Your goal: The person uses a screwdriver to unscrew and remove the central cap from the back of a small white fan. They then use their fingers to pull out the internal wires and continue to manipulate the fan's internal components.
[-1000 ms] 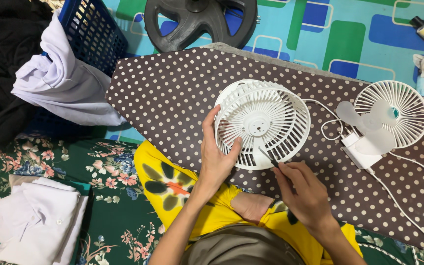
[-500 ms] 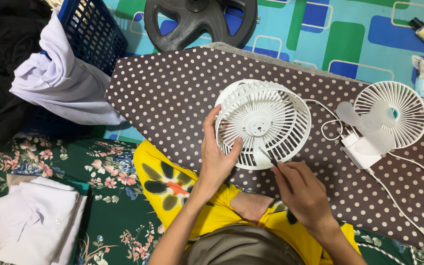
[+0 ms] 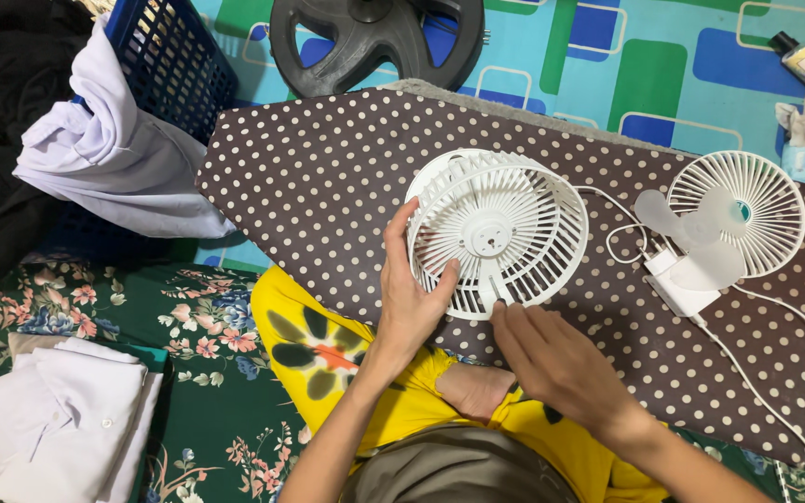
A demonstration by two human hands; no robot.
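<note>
In the head view, the white fan grille [image 3: 496,233] lies on the brown dotted worktop [image 3: 328,177], and I take it as the landmark. The left hand [image 3: 412,298] grips its near-left rim, with the fingers clamped on the plastic, the thumb on the outer edge and one fingertip on the ribs. The right hand [image 3: 556,359] is at the near edge of the grille; its fingers are close together and touch the lower rim, but I cannot tell if they hold any small tool or part. To the right of the grille stands the second white grille [image 3: 747,210] with the pale fan blades [image 3: 691,233] and a white motor block [image 3: 677,289], and a white cable [image 3: 757,373] runs from there toward the worktop's edge. Behind the grille lies a dark weight plate [image 3: 375,42]; far left of it is a blue basket [image 3: 165,61] with a white garment [image 3: 114,158], and near left, on the floral floor cover, a folded white shirt [image 3: 58,419]. In my judgement, the thin ribs may bend or snap if the left hand presses too hard, and the cable may pull the motor block if an arm catches it. I count two grilles, one blade set, one weight plate, one basket, and two hands.
</note>
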